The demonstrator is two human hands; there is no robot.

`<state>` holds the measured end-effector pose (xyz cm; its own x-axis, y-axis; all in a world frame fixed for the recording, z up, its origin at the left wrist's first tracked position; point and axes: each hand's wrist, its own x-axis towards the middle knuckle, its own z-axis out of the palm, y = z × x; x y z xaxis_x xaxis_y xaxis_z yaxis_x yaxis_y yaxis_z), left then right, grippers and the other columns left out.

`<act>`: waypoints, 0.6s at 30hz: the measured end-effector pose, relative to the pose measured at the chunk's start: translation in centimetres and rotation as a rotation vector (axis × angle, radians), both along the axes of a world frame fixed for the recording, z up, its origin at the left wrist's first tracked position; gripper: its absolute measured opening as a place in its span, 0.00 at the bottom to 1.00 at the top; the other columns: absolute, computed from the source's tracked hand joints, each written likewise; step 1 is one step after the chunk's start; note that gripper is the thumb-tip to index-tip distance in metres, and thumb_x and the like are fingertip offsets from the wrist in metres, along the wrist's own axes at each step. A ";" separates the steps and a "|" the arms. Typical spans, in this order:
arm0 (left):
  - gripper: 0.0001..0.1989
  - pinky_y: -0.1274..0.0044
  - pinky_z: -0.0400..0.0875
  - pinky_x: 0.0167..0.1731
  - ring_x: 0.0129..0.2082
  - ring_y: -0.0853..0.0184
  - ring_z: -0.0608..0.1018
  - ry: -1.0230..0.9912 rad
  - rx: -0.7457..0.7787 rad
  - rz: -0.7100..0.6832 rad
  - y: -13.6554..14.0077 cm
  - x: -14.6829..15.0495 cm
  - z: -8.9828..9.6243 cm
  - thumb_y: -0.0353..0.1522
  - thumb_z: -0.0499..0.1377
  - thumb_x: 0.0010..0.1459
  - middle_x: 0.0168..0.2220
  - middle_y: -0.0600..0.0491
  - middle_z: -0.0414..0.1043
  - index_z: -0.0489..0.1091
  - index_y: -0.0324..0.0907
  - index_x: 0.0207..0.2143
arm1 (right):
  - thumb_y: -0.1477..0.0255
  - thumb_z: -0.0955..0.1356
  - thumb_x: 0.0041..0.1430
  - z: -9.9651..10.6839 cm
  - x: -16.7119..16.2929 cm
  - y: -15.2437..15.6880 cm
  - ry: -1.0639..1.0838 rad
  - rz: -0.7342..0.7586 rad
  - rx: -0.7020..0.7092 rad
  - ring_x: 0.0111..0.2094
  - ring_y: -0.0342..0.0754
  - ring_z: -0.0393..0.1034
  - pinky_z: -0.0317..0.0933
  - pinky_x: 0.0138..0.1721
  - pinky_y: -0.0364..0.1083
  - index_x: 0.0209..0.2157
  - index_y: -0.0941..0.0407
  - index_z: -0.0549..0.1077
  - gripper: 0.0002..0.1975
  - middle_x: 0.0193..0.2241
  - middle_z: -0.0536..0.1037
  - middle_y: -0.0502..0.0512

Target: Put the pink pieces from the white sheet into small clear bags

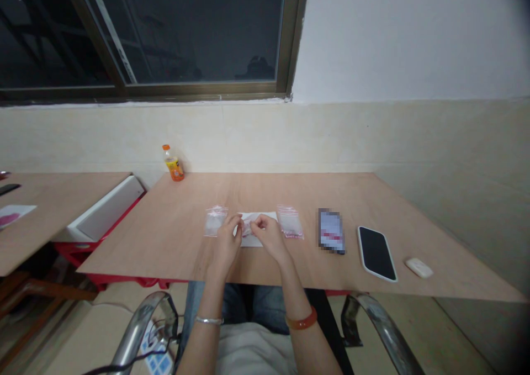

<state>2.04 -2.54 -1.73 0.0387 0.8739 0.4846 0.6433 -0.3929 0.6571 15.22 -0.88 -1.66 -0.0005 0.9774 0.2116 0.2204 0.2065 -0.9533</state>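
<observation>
On the wooden table, a white sheet of paper [253,243] lies in front of me. My left hand [228,239] is over its left side, thumb and fingertips pinched together. From the right, my right hand [269,236] reaches in with its fingers also pinched. Between the fingertips is a small, pale, translucent thing [247,227], too small to name. A clear zip bag [215,220] lies flat just left of my left hand. Another clear zip bag [291,222], with pinkish bits along its lower edge, lies right of my right hand.
A phone with a blurred screen [331,231], a white-edged dark phone [376,253] and a small white case [419,267] lie on the right. An orange drink bottle [174,165] stands at the back left. Metal chair armrests [143,325] flank me below the table edge.
</observation>
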 end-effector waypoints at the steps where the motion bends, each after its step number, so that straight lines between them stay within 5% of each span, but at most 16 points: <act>1: 0.11 0.71 0.67 0.44 0.44 0.63 0.73 0.046 0.013 -0.014 0.1 0.0 -0.3 0.24 0.48 0.56 0.44 0.46 0.71 0.70 0.40 0.31 | 0.72 0.64 0.45 0.1 0.0 -0.1 -0.024 -0.006 0.004 0.20 0.42 0.61 0.54 0.22 0.41 0.16 0.55 0.62 0.08 0.15 0.67 0.47; 12: 0.22 0.60 0.56 0.54 0.61 0.56 0.58 0.403 -0.058 0.039 0.0 0.1 -1.7 0.27 0.56 0.55 0.61 0.44 0.56 0.64 0.50 0.53 | 0.74 0.64 0.47 -0.5 -0.6 -0.6 -0.260 0.013 0.043 0.21 0.42 0.60 0.51 0.24 0.41 0.19 0.55 0.63 0.07 0.17 0.66 0.46; 18: 0.23 0.61 0.56 0.53 0.60 0.55 0.60 0.381 -0.099 0.092 -0.2 0.3 -1.0 0.29 0.54 0.56 0.60 0.42 0.58 0.62 0.46 0.55 | 0.79 0.63 0.49 -0.1 -0.8 -0.9 -0.377 -0.061 0.173 0.30 0.44 0.65 0.56 0.30 0.42 0.28 0.54 0.70 0.07 0.33 0.70 0.51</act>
